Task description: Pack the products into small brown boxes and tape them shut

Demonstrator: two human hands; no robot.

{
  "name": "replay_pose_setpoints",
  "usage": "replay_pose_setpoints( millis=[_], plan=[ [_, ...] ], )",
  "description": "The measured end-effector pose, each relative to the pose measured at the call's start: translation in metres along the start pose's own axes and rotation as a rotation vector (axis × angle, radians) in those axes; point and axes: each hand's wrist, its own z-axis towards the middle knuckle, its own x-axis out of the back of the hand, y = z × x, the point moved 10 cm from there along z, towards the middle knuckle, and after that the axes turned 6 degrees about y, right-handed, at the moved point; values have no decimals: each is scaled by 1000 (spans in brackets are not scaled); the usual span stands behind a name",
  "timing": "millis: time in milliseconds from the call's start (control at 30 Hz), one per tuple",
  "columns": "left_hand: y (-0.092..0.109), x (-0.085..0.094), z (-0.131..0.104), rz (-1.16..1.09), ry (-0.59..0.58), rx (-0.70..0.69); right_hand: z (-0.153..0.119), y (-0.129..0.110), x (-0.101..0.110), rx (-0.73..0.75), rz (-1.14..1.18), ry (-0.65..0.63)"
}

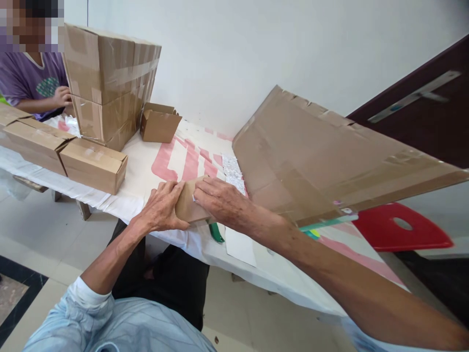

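Note:
My left hand (161, 208) and my right hand (222, 200) both press on a small brown cardboard piece (187, 208) at the near edge of the cloth-covered table (142, 171). The left hand holds its left side, the right hand's fingers lie across its top and right side. A green-handled tool (217, 232) pokes out from beneath my right wrist. Whether the cardboard piece is a folded box or a flat blank I cannot tell.
A large flattened carton (322, 151) leans up at the right. A tall taped carton (110, 83), a small open box (159, 122) and long closed boxes (66, 151) stand at the left. Another person's hand (61, 95) rests behind them. A red plastic stool (403, 227) sits far right.

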Motion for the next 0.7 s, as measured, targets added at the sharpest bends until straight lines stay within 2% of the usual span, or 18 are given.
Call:
replay_pose_setpoints(
  millis=[233,400,500,633,700],
  plan=[
    [0,1,0,10,-5,15,1,10,-1,-37,131,26],
    [0,4,1,4,-6,13,5,5,-2,-21,166,8],
    [-2,6,1,4,0,15,11,10,1,-91,225,37],
    [-6,10,2,-2,28,-8,13,33,18,-242,393,171],
    [-8,11,3,-5,36,-7,11,39,23,-258,432,174]
  ],
)
